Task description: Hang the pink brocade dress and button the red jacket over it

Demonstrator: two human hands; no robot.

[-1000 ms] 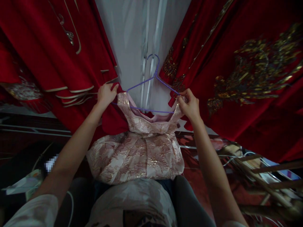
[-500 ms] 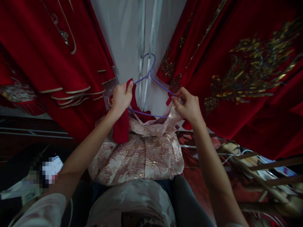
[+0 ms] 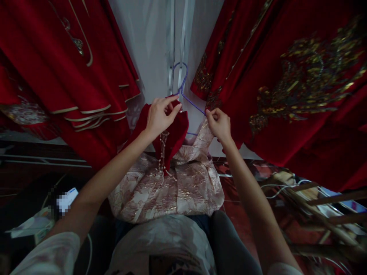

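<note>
A purple wire hanger (image 3: 183,82) hangs in front of me between red garments. A pink and gold brocade dress (image 3: 172,187) droops from it onto my lap. My left hand (image 3: 161,116) is closed on a piece of red cloth (image 3: 174,131) with a beaded trim, holding it up against the hanger's neck. My right hand (image 3: 218,123) pinches the dress's right shoulder strap where it meets the hanger's right arm.
Red embroidered robes hang on the left (image 3: 65,68) and right (image 3: 286,88), with a pale wall (image 3: 155,34) between them. A wooden frame with cables (image 3: 315,206) lies at lower right. Papers (image 3: 37,221) lie at lower left.
My left hand has moved right and up from the hanger's left end to its neck, carrying the red cloth over the dress. My right hand has shifted slightly left along the hanger.
</note>
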